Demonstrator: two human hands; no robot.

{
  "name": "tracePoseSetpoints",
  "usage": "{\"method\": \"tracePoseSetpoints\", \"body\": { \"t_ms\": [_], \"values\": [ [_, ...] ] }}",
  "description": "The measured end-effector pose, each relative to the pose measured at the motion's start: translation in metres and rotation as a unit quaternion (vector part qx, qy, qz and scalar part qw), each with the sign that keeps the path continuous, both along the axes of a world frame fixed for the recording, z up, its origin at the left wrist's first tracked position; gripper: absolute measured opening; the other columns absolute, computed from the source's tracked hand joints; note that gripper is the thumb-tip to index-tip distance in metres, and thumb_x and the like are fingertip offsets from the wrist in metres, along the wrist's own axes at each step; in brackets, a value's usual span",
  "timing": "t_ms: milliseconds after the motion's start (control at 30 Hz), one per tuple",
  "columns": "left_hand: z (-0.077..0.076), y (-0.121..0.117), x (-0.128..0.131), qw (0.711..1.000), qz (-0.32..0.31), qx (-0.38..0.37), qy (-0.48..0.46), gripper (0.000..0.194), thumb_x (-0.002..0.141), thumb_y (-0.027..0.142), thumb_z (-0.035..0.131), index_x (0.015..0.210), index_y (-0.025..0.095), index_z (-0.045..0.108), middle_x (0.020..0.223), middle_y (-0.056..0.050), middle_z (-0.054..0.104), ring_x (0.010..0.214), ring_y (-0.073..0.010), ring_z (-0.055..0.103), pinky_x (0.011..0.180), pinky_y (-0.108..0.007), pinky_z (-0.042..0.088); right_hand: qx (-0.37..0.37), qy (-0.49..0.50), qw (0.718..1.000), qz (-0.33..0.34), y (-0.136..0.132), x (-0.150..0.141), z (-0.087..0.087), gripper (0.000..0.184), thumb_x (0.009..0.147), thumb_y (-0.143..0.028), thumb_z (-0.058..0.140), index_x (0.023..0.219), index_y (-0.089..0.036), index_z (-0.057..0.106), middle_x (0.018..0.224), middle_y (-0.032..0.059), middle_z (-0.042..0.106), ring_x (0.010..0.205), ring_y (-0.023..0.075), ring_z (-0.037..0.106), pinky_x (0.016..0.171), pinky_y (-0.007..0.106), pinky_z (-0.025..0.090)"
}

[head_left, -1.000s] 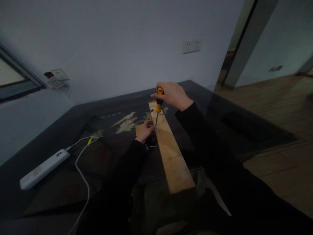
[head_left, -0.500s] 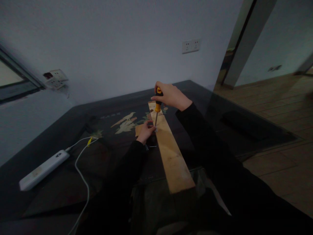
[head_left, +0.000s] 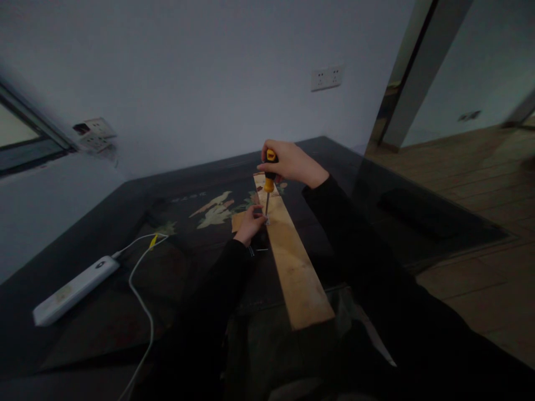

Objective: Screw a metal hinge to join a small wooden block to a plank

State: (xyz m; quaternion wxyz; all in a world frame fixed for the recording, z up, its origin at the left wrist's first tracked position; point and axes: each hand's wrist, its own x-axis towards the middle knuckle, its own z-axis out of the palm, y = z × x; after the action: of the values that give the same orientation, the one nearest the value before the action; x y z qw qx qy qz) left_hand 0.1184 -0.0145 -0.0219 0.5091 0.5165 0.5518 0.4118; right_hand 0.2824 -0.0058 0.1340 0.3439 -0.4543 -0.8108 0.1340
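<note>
A long wooden board (head_left: pixel 295 262) lies on the dark table, its near end over the front edge by my lap. My right hand (head_left: pixel 288 161) grips the yellow-and-black handle of a screwdriver (head_left: pixel 269 182), which stands almost upright with its tip down at the board's left edge. At that tip, my left hand (head_left: pixel 251 224) has its fingertips closed on a small shiny metal piece (head_left: pixel 266 220), too small to make out. A shorter piece of wood (head_left: pixel 237 221) shows partly behind my left hand. Thin metal pieces, perhaps screws (head_left: pixel 261 249), lie just below that hand.
A white power strip (head_left: pixel 76 291) lies at the left of the table (head_left: pixel 175 301), its cable (head_left: pixel 144 303) curving toward the front edge. Behind the table rises a wall with a socket plate (head_left: pixel 326 78). Another socket cluster (head_left: pixel 95 135) is at the left.
Hardly anything differs. My right hand's fingers and the screwdriver handle have shifted slightly, while the board and my left hand stay in place.
</note>
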Motion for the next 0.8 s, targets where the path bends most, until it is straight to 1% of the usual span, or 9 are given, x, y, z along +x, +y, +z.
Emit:
{"method": "tracePoseSetpoints", "body": {
  "t_ms": [167,300,400,467,533,633,733,800],
  "values": [
    [0.001,-0.001,0.001,1.0,0.013,-0.009,-0.008,0.037,0.078,0.007,0.057,0.112,0.018,0.049,0.082,0.0,0.057,0.066,-0.0096,0.058,0.06,-0.02,0.049,0.006,0.053,0.998,-0.012,-0.002,0.007,0.005,0.019,0.083,-0.028,0.062,0.098,-0.018,0.058,0.09,0.003,0.058,0.07,0.0124,0.057,0.058,0.025,0.049],
    [0.001,-0.001,0.002,1.0,0.011,-0.002,0.008,0.034,0.079,0.007,0.056,0.111,0.018,0.05,0.081,-0.001,0.056,0.066,-0.009,0.058,0.058,-0.018,0.047,0.013,0.107,0.994,-0.031,0.002,0.014,0.007,0.025,0.08,-0.029,0.065,0.102,-0.018,0.058,0.093,0.0037,0.057,0.077,0.0153,0.059,0.06,0.027,0.052],
    [0.002,0.0,0.002,0.999,0.015,0.005,0.031,0.034,0.081,0.009,0.056,0.113,0.017,0.05,0.084,-0.003,0.058,0.067,-0.0094,0.058,0.057,-0.018,0.047,0.011,0.169,0.985,-0.04,0.008,0.019,0.001,0.028,0.078,-0.029,0.067,0.102,-0.018,0.058,0.095,0.0044,0.057,0.082,0.0175,0.06,0.061,0.029,0.055],
    [0.004,-0.001,0.002,0.999,0.012,-0.003,0.035,0.036,0.081,0.01,0.056,0.116,0.017,0.049,0.087,-0.004,0.06,0.068,-0.0099,0.059,0.056,-0.018,0.047,-0.001,0.226,0.973,-0.04,0.011,0.025,-0.009,0.028,0.076,-0.03,0.068,0.1,-0.018,0.057,0.093,0.004,0.058,0.082,0.0178,0.061,0.061,0.031,0.057],
    [0.008,-0.003,0.001,1.0,0.0,-0.019,0.02,0.037,0.083,0.012,0.055,0.118,0.019,0.048,0.09,-0.004,0.062,0.068,-0.01,0.06,0.057,-0.019,0.048,-0.023,0.298,0.953,-0.041,0.011,0.035,-0.022,0.027,0.075,-0.029,0.069,0.095,-0.019,0.055,0.089,0.0027,0.058,0.078,0.0167,0.062,0.062,0.033,0.059],
    [0.012,-0.006,-0.002,0.999,-0.019,-0.037,-0.011,0.036,0.083,0.015,0.054,0.118,0.021,0.048,0.092,-0.004,0.063,0.068,-0.0101,0.062,0.059,-0.021,0.052,-0.083,0.414,0.906,-0.037,0.008,0.057,-0.047,0.026,0.073,-0.026,0.071,0.086,-0.019,0.05,0.084,0.0009,0.057,0.069,0.0149,0.064,0.062,0.036,0.06],
    [0.011,-0.007,-0.005,0.999,-0.028,-0.038,-0.02,0.034,0.081,0.017,0.056,0.114,0.022,0.049,0.094,-0.005,0.064,0.071,-0.0107,0.064,0.06,-0.02,0.052,-0.147,0.503,0.852,-0.005,0.003,0.076,-0.075,0.027,0.072,-0.022,0.072,0.082,-0.02,0.048,0.085,0.0006,0.057,0.072,0.0156,0.068,0.069,0.037,0.062],
    [0.01,-0.006,-0.005,0.999,-0.025,-0.039,-0.012,0.034,0.081,0.018,0.057,0.113,0.022,0.049,0.094,-0.004,0.064,0.071,-0.01,0.064,0.059,-0.019,0.051,-0.166,0.545,0.822,0.005,0.0,0.084,-0.092,0.027,0.07,-0.021,0.073,0.079,-0.02,0.048,0.085,-0.0006,0.056,0.076,0.0156,0.069,0.075,0.036,0.062]
  ]
}}
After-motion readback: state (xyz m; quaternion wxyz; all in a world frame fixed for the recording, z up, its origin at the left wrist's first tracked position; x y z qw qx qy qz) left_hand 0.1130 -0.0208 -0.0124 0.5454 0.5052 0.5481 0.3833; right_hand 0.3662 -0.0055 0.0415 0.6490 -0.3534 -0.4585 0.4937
